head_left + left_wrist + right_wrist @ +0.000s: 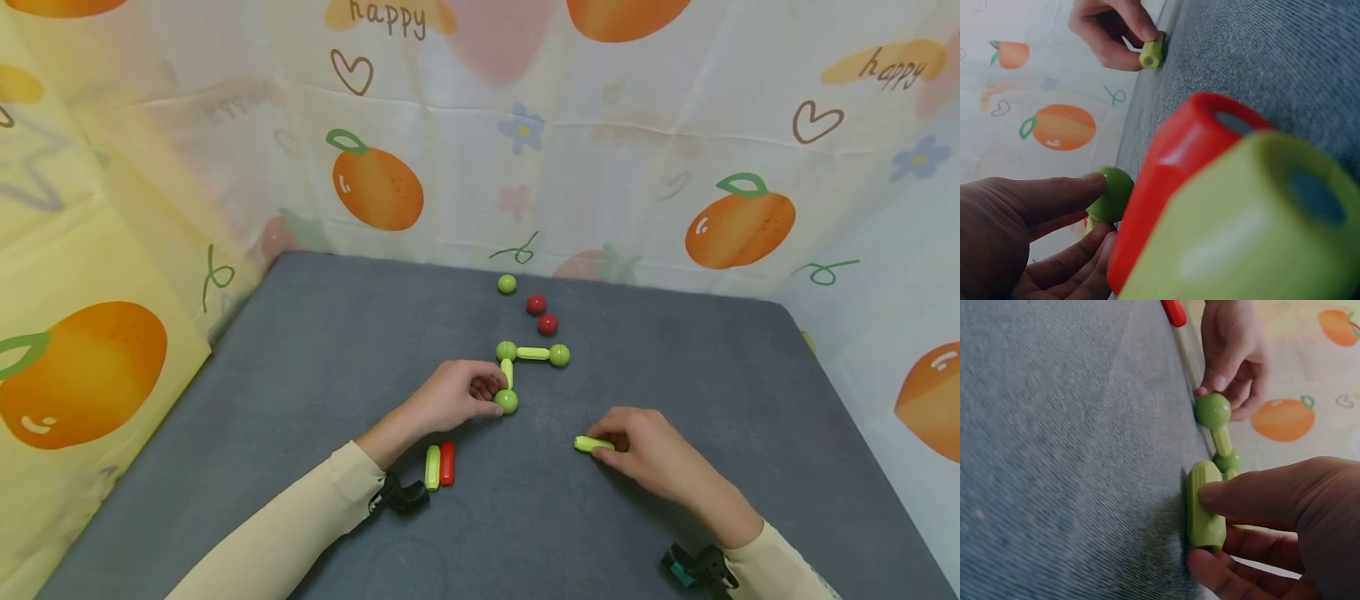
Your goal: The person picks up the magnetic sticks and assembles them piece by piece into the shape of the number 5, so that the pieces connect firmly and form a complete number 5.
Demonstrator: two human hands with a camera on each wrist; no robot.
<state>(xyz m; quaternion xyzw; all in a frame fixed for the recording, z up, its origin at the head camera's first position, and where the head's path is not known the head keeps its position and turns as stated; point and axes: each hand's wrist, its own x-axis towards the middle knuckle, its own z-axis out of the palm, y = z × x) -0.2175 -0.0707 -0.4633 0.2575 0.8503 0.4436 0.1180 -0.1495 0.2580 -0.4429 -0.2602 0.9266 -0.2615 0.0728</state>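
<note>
A rod (585,443) is in the right grip (648,450), pinched narrowly between thumb and fingers, its long axis running crosswise, free end leftward. Ahead and left of that grip, well apart, I see the near ball (507,402), held by the closer left grip (459,390).

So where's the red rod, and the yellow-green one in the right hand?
Red rod (447,463), head view: middle of its upper face.
Held yellow-green rod (1205,521), right wrist view: lower half of its side.
</note>
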